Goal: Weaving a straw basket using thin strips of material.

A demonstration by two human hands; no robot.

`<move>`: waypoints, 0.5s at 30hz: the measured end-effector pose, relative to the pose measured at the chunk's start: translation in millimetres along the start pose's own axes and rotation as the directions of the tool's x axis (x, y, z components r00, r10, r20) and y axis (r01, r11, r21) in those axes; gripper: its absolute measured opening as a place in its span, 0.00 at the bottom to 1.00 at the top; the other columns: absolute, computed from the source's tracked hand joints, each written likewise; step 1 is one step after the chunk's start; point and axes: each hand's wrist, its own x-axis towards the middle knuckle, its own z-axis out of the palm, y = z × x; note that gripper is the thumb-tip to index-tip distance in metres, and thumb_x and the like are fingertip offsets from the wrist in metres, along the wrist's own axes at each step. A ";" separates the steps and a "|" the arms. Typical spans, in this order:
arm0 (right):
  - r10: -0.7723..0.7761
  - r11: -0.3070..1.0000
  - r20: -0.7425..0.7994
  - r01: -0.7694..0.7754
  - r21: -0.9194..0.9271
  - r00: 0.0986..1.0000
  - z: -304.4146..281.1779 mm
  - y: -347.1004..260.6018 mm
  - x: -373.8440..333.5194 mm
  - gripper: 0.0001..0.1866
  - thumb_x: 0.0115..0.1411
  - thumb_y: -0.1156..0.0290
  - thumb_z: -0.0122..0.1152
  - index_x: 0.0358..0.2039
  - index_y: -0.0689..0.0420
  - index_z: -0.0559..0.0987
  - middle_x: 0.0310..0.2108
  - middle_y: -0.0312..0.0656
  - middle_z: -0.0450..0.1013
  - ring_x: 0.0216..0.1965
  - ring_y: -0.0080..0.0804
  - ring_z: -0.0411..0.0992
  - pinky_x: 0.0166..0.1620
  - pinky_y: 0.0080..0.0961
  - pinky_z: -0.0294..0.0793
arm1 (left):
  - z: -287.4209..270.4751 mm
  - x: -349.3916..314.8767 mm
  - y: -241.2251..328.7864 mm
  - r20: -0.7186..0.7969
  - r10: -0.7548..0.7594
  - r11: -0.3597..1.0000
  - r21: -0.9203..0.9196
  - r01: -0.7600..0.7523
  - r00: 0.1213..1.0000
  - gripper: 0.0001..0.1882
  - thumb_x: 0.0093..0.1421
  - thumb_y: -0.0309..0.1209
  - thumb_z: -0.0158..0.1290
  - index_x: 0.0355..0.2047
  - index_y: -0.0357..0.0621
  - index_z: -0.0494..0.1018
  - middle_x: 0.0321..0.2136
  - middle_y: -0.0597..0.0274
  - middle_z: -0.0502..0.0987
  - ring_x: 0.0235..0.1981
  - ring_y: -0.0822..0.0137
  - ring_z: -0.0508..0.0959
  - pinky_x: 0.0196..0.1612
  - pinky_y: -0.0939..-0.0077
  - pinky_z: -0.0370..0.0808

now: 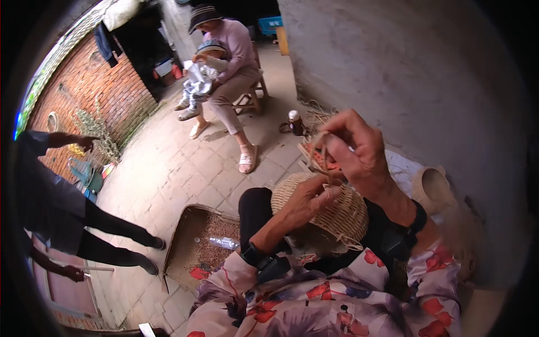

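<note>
A half-round basket (pixel 348 216) of woven straw rests on my lap, its opening tilted toward me. At its far side my left hand (pixel 309 202) lies close against the weave, thumb and fingers pinched on a pale straw strand (pixel 324 147). Above it my right hand (pixel 362 151) is raised, fingers closed on the same strand, which loops up between both hands. A short loose end sticks out at the basket's near right edge. Just beyond the hands is an orange object (pixel 314 156), partly hidden by them.
A shallow tray (pixel 182 241) with brown grains and a clear bottle (pixel 224 242) lies left of my knee. A dark flask (pixel 296 123) and loose straw stand ahead. Another woven basket (pixel 435 188) is by the wall. One person (pixel 238 53) sits holding another; someone (pixel 56 196) stands left.
</note>
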 end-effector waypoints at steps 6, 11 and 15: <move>0.100 0.994 0.027 -0.099 -0.045 0.995 -30.9 27.0 -26.0 0.13 0.65 0.71 0.61 0.47 0.62 0.75 0.32 0.37 0.78 0.34 0.18 0.74 0.40 0.21 0.76 | -44.7 22.7 -53.4 -0.117 -0.161 0.852 -0.518 0.078 0.980 0.20 0.73 0.48 0.43 0.38 0.43 0.72 0.25 0.63 0.77 0.21 0.74 0.74 0.26 0.78 0.73; 0.374 0.923 0.172 -0.347 -0.167 0.912 -48.1 66.4 -51.9 0.12 0.60 0.69 0.64 0.41 0.62 0.79 0.27 0.38 0.78 0.30 0.26 0.77 0.36 0.26 0.76 | -80.3 8.4 -63.6 -0.229 -0.186 0.742 -0.670 -0.016 0.955 0.19 0.74 0.46 0.42 0.38 0.43 0.71 0.28 0.60 0.78 0.23 0.74 0.74 0.27 0.78 0.73; 0.364 0.928 0.319 -0.308 -0.212 0.875 -19.8 78.0 -66.3 0.13 0.57 0.66 0.65 0.39 0.61 0.80 0.25 0.42 0.77 0.28 0.28 0.77 0.36 0.29 0.76 | -91.1 0.8 -6.9 -0.429 0.090 0.868 -0.409 -0.282 0.899 0.20 0.75 0.44 0.40 0.40 0.41 0.72 0.31 0.58 0.79 0.25 0.73 0.76 0.31 0.78 0.75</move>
